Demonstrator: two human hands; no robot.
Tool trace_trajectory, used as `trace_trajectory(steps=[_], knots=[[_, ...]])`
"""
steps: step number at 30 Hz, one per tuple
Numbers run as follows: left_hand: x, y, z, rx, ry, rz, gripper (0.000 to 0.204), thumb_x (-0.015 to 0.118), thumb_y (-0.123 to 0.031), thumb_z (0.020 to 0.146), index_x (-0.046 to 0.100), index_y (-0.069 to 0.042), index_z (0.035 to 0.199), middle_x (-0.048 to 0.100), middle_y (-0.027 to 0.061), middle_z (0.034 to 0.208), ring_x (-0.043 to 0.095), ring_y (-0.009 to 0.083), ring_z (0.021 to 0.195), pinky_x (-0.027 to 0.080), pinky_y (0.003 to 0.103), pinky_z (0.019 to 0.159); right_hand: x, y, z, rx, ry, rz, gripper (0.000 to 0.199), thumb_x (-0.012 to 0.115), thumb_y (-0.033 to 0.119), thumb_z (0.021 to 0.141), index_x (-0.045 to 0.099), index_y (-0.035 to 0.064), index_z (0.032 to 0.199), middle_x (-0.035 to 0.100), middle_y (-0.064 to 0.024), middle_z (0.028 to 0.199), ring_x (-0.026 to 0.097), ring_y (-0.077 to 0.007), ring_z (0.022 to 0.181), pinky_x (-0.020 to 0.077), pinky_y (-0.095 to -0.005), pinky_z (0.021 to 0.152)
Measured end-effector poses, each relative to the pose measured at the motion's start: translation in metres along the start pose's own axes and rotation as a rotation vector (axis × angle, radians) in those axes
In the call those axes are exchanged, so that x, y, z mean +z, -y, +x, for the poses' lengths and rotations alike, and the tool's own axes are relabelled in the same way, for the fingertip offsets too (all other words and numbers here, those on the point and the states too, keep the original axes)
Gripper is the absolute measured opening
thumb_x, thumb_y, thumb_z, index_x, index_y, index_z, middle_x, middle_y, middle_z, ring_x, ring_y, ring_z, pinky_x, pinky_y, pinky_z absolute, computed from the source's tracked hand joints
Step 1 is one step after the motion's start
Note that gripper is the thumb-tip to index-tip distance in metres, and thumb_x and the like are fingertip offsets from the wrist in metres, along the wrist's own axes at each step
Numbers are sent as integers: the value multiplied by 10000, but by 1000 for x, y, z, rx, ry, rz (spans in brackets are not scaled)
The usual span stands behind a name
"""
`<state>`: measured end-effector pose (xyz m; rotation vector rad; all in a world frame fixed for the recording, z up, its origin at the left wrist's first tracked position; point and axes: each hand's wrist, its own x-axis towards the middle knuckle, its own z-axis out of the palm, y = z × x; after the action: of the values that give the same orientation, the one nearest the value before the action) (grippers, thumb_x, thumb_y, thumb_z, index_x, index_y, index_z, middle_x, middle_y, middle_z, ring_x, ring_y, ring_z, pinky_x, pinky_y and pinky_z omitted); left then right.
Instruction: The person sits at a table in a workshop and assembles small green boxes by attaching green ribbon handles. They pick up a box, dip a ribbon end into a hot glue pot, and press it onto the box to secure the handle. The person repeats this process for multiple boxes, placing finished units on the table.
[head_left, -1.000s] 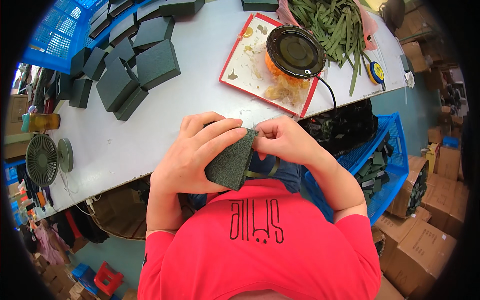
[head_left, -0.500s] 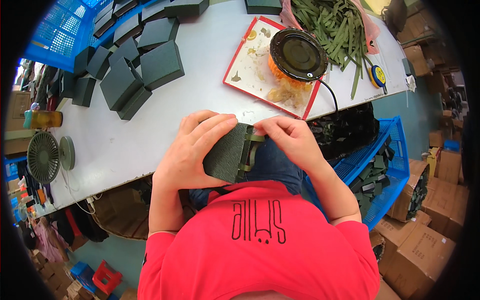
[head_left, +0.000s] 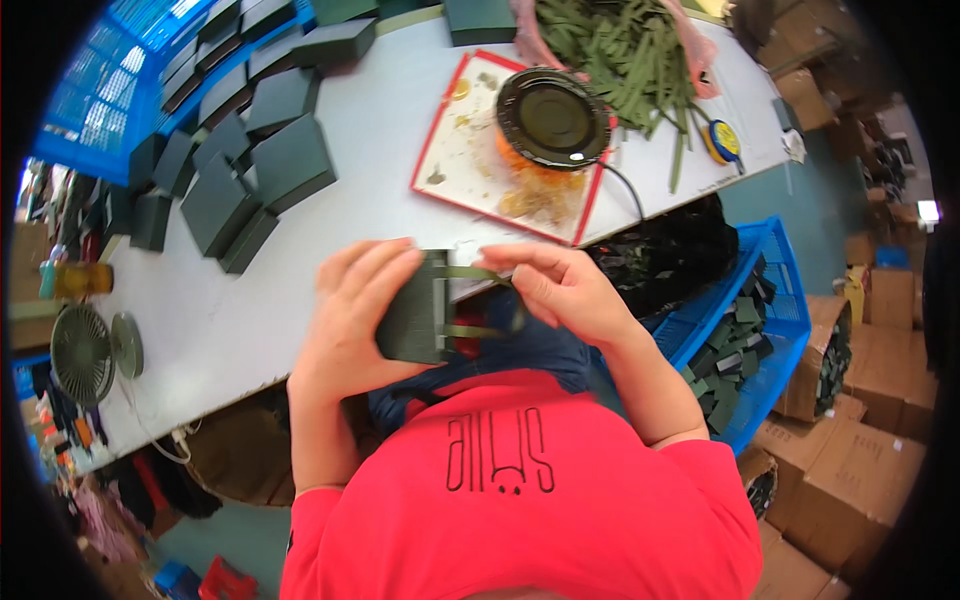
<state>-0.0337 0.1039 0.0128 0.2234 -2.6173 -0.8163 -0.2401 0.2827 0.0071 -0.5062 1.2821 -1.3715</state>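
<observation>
A dark green textured box [head_left: 412, 315] is gripped in my left hand [head_left: 345, 305], thumb below and fingers over its upper side. From the box's right edge an olive-green ribbon [head_left: 472, 331] bows out in a loop, both its ends at the box. My right hand [head_left: 570, 290] pinches the upper part of this ribbon between thumb and fingers, a short way right of the box. The ribbon is partly blurred. Box and hands are held above my lap, by the table's front edge.
On the white table [head_left: 370, 180] stand several dark green boxes [head_left: 290, 163] and a blue crate [head_left: 80, 130]. A black-topped pot [head_left: 553, 118] sits on a red-edged board [head_left: 450, 190]. Behind are green ribbons [head_left: 620, 60]; a blue basket [head_left: 785, 300] stands right, a fan [head_left: 82, 355] left.
The box has turned so its ribbon edge faces right, and the ribbon now stands out from it in a wider loop. The table scene has shifted left in view.
</observation>
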Motion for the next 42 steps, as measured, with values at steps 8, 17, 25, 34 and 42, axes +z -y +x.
trace_trajectory(steps=[8,17,25,34,42], knots=[[-12,23,-30,-454,-119,348,890,893,-202,571,557,-136,1393,494,181,1336,449,381,1262,353,483,1084,-130,19,-5,-565,-995,-886,151,697,107,921,718,5,1031,682,-62,805,547,-97,618,468,-277,605],[-33,35,-41,-765,-171,119,379,585,-281,1002,618,-45,1297,594,132,1059,570,251,929,457,323,828,-228,40,8,-583,-1066,-1208,193,684,131,913,721,21,1067,690,-108,947,621,-181,685,511,-311,666],[-24,66,-62,-860,-329,-71,194,683,-180,931,621,3,950,599,142,1201,564,208,1007,467,343,832,-261,51,59,-394,-1139,-1394,259,715,270,879,699,34,984,630,-157,1073,636,-339,979,510,-433,847],[-36,24,-32,-205,-359,325,273,734,2,679,468,-42,635,525,176,1400,373,439,1412,263,573,1145,-183,74,36,-901,-767,-1169,147,655,44,808,523,4,754,624,-160,1163,603,-299,1053,459,-384,958],[-25,15,-11,-319,85,263,346,846,-83,595,599,-48,836,359,191,1572,290,446,1459,212,569,1186,-71,69,-30,-853,-209,-493,115,566,-19,886,512,41,804,666,-137,1052,640,-207,1022,382,-479,1101]])
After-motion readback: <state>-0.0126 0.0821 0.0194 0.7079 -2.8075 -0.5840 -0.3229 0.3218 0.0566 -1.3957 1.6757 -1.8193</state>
